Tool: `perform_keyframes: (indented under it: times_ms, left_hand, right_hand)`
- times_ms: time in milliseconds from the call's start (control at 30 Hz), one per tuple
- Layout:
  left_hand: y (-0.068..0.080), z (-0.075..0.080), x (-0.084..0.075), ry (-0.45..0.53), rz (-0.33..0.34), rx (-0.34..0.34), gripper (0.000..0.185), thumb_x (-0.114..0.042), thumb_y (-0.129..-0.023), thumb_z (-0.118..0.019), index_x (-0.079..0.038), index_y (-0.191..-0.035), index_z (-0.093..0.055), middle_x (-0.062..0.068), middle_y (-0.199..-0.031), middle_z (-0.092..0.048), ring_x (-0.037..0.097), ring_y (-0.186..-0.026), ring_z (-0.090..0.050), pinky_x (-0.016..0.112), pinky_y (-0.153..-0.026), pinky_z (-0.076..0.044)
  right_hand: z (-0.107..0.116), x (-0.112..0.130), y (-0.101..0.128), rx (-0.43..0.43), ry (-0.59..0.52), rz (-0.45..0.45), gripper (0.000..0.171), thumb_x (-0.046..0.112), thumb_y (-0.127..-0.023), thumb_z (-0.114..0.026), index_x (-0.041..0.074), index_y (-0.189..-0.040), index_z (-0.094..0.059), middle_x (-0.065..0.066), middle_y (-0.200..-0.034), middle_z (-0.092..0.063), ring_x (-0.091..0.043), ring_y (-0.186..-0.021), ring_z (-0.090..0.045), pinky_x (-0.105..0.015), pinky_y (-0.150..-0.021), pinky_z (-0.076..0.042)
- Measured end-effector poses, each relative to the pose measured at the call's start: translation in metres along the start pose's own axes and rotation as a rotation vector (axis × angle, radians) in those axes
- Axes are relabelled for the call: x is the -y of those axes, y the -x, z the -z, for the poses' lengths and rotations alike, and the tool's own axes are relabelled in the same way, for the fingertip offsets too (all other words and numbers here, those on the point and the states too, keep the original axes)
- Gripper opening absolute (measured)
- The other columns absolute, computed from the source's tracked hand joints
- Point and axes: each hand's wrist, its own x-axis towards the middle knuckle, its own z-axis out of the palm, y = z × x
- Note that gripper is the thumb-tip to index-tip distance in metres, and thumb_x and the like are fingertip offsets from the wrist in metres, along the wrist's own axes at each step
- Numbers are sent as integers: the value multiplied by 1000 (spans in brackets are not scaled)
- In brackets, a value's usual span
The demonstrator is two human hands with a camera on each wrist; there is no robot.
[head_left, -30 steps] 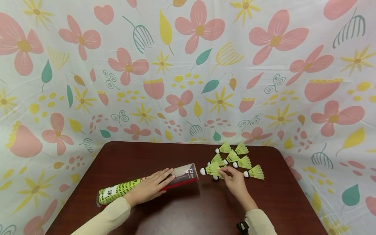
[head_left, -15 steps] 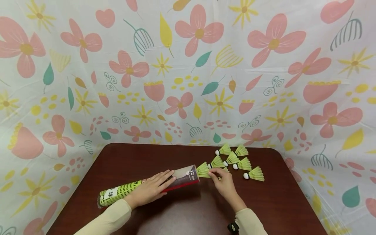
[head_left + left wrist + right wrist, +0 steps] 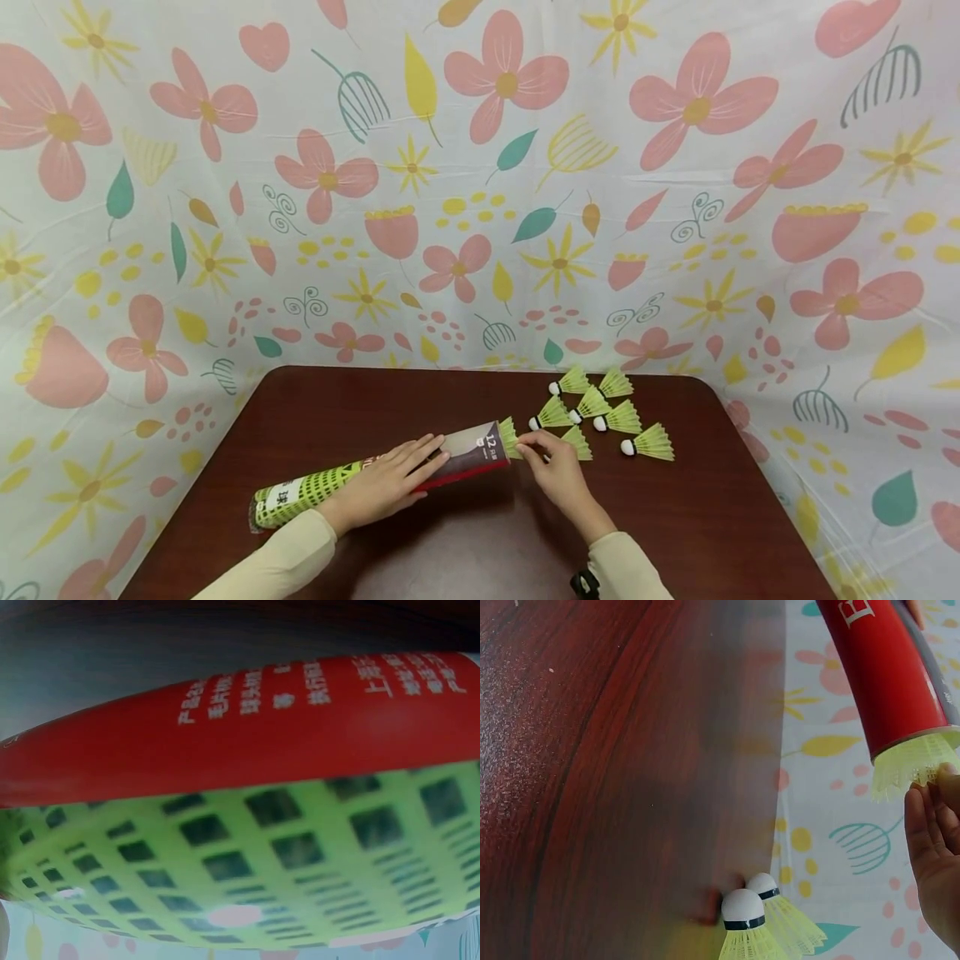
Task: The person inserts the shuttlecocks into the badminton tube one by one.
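Note:
A shuttlecock tube [image 3: 474,446], with a lime mesh pattern, a red strip and a grey end, slants across the table. My left hand [image 3: 381,487] holds it around the middle, fingers laid over its top. Out of the tube's right-hand mouth sticks the skirt of a yellow-green shuttlecock [image 3: 507,435]; its cork is hidden inside. My right hand [image 3: 558,475] pinches the skirt's edge between thumb and fingertips, as the right wrist view also shows. The left wrist view is filled by the tube's red strip [image 3: 247,727] and mesh print.
Several yellow-green shuttlecocks with white corks lie at the back right, one of them [image 3: 648,442] farthest right. Another shuttlecock [image 3: 577,443] lies just behind my right hand. The dark brown table [image 3: 450,550] meets a flower-printed cloth [image 3: 480,208] at its back edge.
My right hand has carried the shuttlecock left, from beside the pile into the tube's mouth, cork first; now only its skirt's end shows. The left hand has stayed on the tube.

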Motion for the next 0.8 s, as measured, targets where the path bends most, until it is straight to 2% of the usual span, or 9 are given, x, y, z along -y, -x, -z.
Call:
perform_keyframes:
  times_ms: [67,200,633,800]
  left_hand:
    - [1,0,0,-11,-6,-6,84,-28,-83,-77,-8,-151,-32,17,-154,-30,28,-139,-34,40,-108,-37]
    - [1,0,0,-14,-5,-1,82,-29,-84,-75,-9,-151,-32,17,-154,-29,28,-139,-34,40,-108,-37]
    - [0,-2,1,-18,-2,8,88,-26,-81,-79,-9,-152,-30,16,-155,-27,29,-139,-34,40,-109,-35]
    - [0,-3,1,-6,-4,-11,90,-25,-78,-81,-9,-151,-31,17,-154,-29,30,-138,-36,41,-108,-36]
  right_hand:
    - [0,-3,1,9,5,-11,10,-1,-80,-74,7,-86,-72,-3,-82,-70,-6,-71,-61,-22,-59,-52]
    - [1,-3,0,22,16,-15,10,1,-80,-75,9,-86,-76,3,-83,-69,-4,-69,-59,-21,-57,-49]
    - [-3,-2,-1,62,-11,-19,12,-3,-78,-75,6,-86,-77,0,-80,-68,-6,-69,-60,-20,-57,-51]
    - [-5,0,-1,79,-16,-20,14,-4,-77,-75,7,-85,-77,2,-81,-69,-6,-71,-61,-22,-58,-52]
